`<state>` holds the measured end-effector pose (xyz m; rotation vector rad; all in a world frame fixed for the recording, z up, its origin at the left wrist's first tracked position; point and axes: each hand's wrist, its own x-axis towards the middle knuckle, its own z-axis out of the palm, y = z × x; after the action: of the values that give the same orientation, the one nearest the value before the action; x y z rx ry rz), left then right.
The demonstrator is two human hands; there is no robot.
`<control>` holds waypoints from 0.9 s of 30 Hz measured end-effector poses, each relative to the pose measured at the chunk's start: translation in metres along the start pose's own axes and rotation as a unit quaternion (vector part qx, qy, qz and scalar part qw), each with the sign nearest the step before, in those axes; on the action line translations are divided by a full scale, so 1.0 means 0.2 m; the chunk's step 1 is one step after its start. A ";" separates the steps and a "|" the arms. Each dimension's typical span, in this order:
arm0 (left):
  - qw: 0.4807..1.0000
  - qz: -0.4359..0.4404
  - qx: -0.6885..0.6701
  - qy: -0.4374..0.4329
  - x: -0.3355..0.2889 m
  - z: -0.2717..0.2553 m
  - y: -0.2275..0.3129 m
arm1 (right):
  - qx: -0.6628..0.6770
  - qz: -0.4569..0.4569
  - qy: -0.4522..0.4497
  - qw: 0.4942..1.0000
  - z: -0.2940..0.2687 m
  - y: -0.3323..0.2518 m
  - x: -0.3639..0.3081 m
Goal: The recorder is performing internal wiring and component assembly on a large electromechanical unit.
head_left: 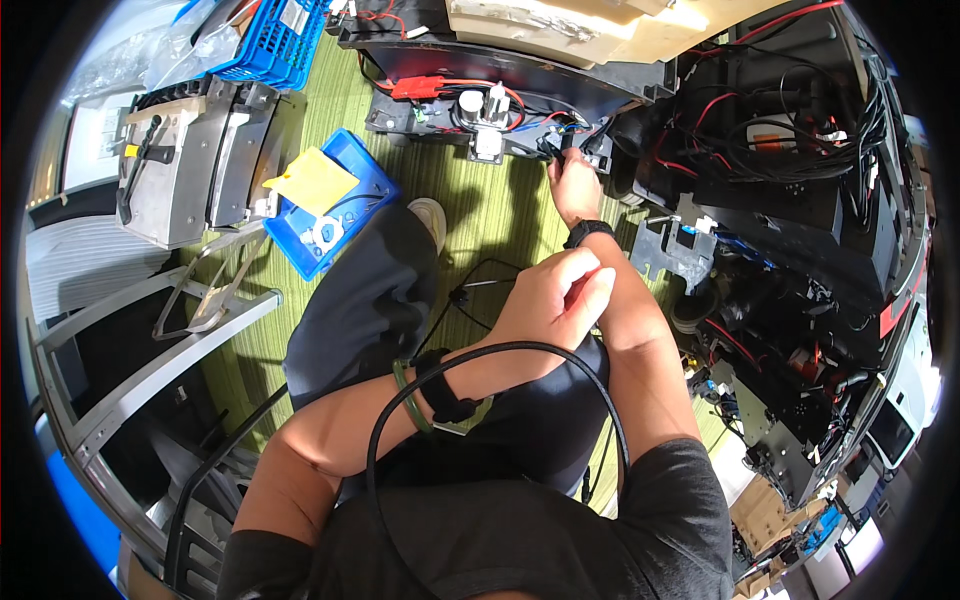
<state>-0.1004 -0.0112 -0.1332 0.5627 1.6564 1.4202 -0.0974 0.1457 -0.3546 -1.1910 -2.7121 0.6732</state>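
Observation:
My right hand (577, 190) reaches forward to the lower edge of a dark machine chassis (470, 65). Its fingers are closed among black and coloured wires (556, 138) there; what they grip is too small to make out. Nearer to me, my left hand (556, 298) is curled closed over my right forearm, and the inside of its fingers is hidden. A thick black cable (490, 348) loops across my left wrist and both forearms. On the chassis's lower ledge, left of my right hand, sit white plugs (488, 120) and a red connector (417, 88).
On the green carpet at left lies a blue tray (373, 172) holding a yellow sheet (318, 182) and small parts. A metal box (180, 165) and metal frame (170, 355) stand further left. Cable-laden black equipment (790, 190) fills the right, beside a grey bracket (672, 247).

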 end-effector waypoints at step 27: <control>1.000 -0.003 -0.015 -0.013 0.00 0.01 0.02 | 0.147 0.082 0.043 0.985 0.06 0.03 -0.07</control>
<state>-0.0985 -0.0089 -0.1293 0.5558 1.6118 1.4248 -0.0875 0.1352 -0.3673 -1.3395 -2.3591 0.9781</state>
